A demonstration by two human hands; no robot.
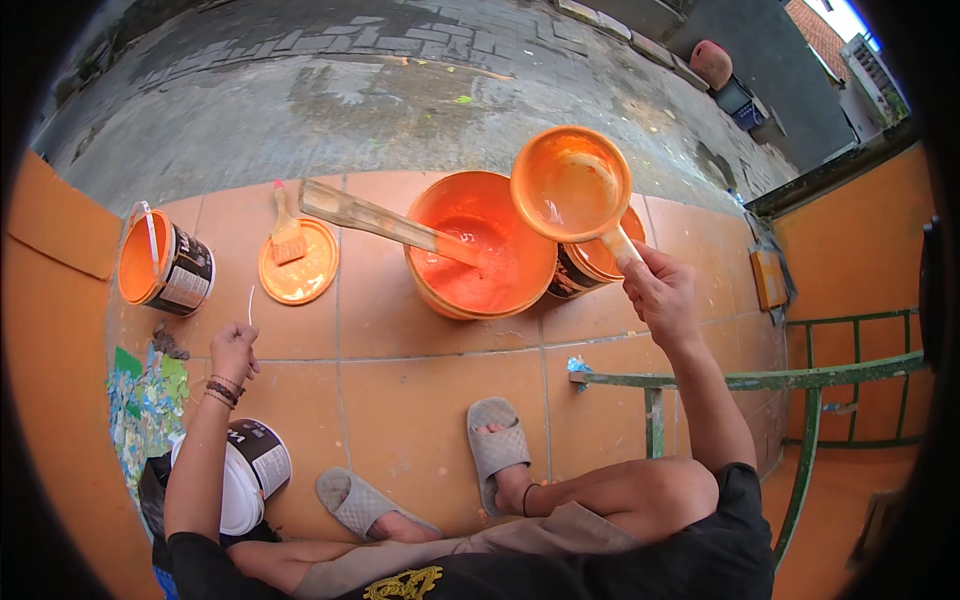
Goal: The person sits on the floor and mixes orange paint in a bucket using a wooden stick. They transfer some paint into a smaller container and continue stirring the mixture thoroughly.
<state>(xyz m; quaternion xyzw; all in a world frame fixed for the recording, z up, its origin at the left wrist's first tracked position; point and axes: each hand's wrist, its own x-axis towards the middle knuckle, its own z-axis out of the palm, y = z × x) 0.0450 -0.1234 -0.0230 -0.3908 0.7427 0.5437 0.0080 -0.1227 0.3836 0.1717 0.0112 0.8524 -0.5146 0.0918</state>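
Observation:
My right hand [662, 298] grips the pale handle of an orange-coated dipper [572, 185], raised at the right rim of a big orange bucket [428, 290]. A little orange liquid shows in the dipper's bowl. Orange paint [455, 283] fills the bottom of the bucket, and a flat wooden stick [380, 218] leans in it over the left rim. My left hand [233, 352] is closed on a thin white strip [251, 303] that points upward, apart from the bucket. Behind the dipper stands a paint can [572, 277], partly hidden.
A paintbrush [288, 240] lies on an orange-smeared lid [300, 284]. An open paint can [183, 280] stands far left, and a white-lidded can [262, 450] by my left forearm. A green metal frame [740, 381] is at right; my sandalled feet [498, 450] rest on tiles.

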